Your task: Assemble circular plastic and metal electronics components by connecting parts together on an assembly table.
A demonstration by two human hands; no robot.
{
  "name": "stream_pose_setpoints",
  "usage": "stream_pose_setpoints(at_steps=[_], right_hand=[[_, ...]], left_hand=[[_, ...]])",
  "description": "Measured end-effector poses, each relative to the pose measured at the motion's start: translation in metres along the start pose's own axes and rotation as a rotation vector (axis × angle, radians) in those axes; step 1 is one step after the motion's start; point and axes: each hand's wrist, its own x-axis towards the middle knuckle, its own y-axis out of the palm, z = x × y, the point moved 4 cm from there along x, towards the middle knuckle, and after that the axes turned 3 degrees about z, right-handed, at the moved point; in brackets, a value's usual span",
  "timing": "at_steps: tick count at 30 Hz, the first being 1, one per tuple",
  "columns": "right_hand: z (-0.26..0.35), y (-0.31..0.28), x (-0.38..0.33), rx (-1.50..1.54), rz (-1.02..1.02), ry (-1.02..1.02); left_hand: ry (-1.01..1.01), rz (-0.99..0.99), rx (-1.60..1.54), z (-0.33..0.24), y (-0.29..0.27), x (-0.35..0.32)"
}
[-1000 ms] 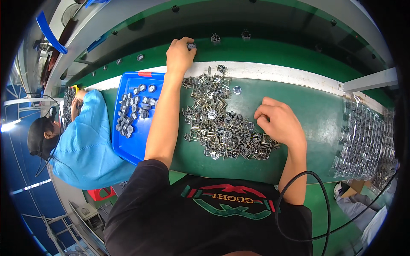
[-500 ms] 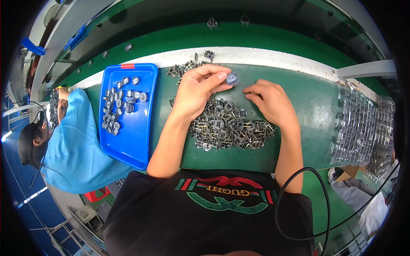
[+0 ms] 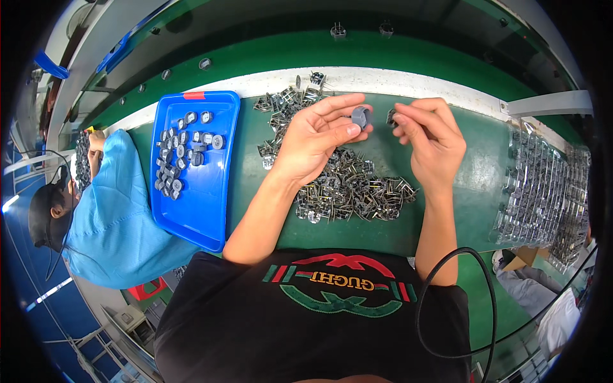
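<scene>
1. While both hands hang above the heap of metal parts (image 3: 348, 185) on the green bench (image 3: 472, 185), the left hand (image 3: 316, 137) pinches a small grey round core (image 3: 361, 117) between thumb and fingers.
2. The right hand (image 3: 434, 137) pinches a small dark pinned part (image 3: 391, 117) just beside the core.
3. Best to line the two faces up squarely and keep both pinches light.
4. The blue tray (image 3: 214, 204), at left, holds more grey pieces.
</scene>
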Motion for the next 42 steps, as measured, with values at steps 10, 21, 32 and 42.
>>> stream_pose_setpoints(at_steps=[10, 21, 32, 42], right_hand=[[0.022, 0.011, -0.006, -0.368, 0.072, -0.352], [0.016, 0.019, -0.013, -0.489, 0.11, -0.436], [-0.014, 0.002, -0.006, -0.466, 0.715, 0.102], [-0.026, 0.014, -0.023, -0.66, 0.854, 0.007]], left_hand=[[0.083, 0.011, 0.17, 0.007, 0.003, -0.001], [0.06, -0.062, 0.288, 0.001, 0.014, -0.004], [0.169, -0.212, 0.523, -0.038, -0.008, 0.017], [0.295, -0.64, 1.409, -0.098, -0.103, 0.113]])
